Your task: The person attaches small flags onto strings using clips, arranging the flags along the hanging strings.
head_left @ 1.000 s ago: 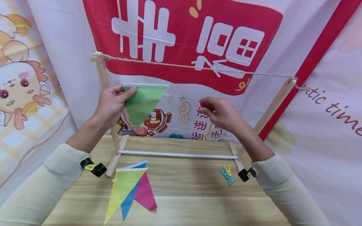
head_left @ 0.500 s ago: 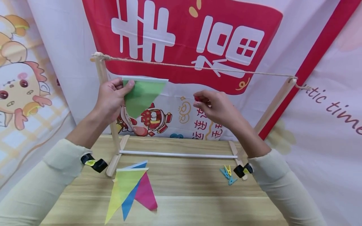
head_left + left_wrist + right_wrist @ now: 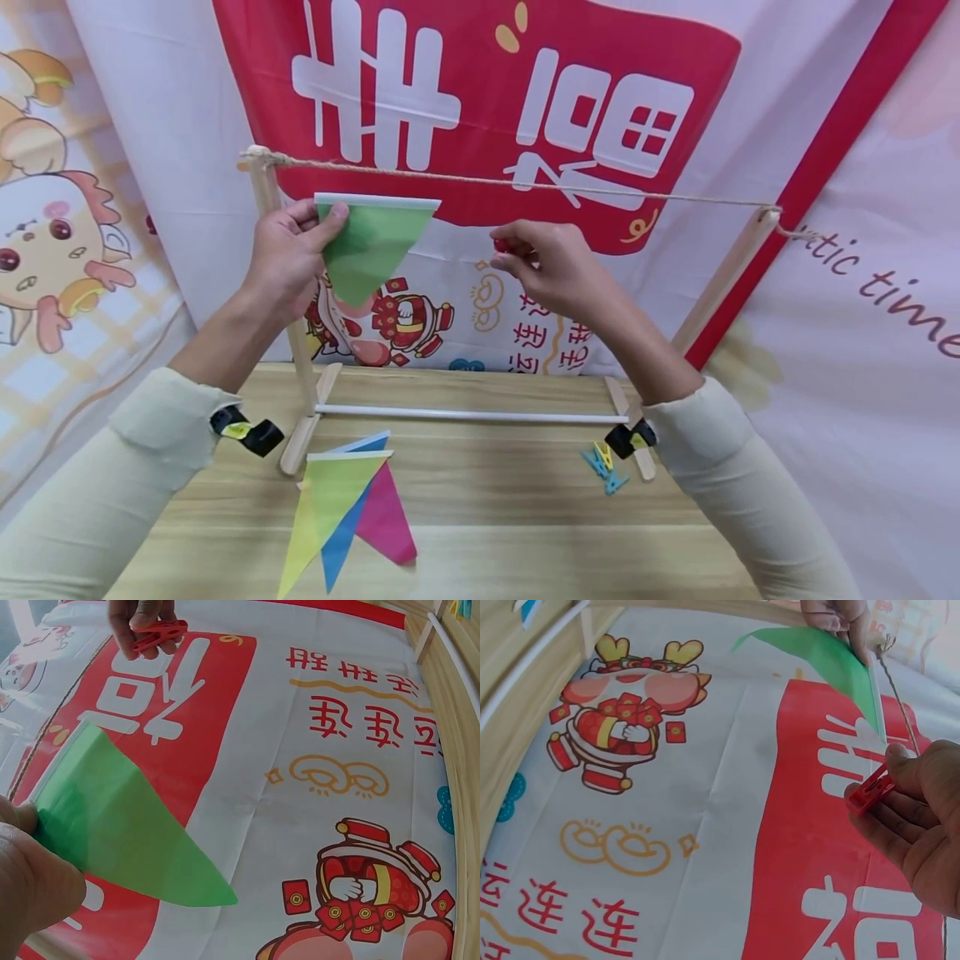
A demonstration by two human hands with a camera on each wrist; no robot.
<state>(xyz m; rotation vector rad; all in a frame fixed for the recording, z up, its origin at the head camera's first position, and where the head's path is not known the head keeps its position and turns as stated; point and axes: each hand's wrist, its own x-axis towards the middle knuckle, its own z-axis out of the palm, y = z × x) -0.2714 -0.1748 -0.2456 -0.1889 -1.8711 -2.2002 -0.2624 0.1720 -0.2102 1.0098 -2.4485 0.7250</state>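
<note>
My left hand (image 3: 288, 250) pinches a green triangular pennant (image 3: 375, 250) by the left end of its white top strip, thumb in front. The pennant hangs point down, just below the twine (image 3: 465, 179) strung between two wooden posts. My right hand (image 3: 551, 267) pinches a small red clothespin (image 3: 871, 789) between thumb and fingers, right of the pennant and below the twine. In the left wrist view the red clothespin (image 3: 160, 634) shows fully, apart from the pennant. Yellow, blue and pink pennants (image 3: 337, 496) lie overlapping on the table, partly hiding one another.
A wooden frame stands at the back, with a left post (image 3: 266, 187), a right post (image 3: 727, 283) and a white crossbar (image 3: 472, 413) low between them. Several blue and yellow clothespins (image 3: 603, 467) lie at the table's right. A printed cloth (image 3: 480, 100) hangs behind.
My left hand has raised the green pennant closer to the twine. My right hand has moved left and up with the red clothespin, nearer the pennant.
</note>
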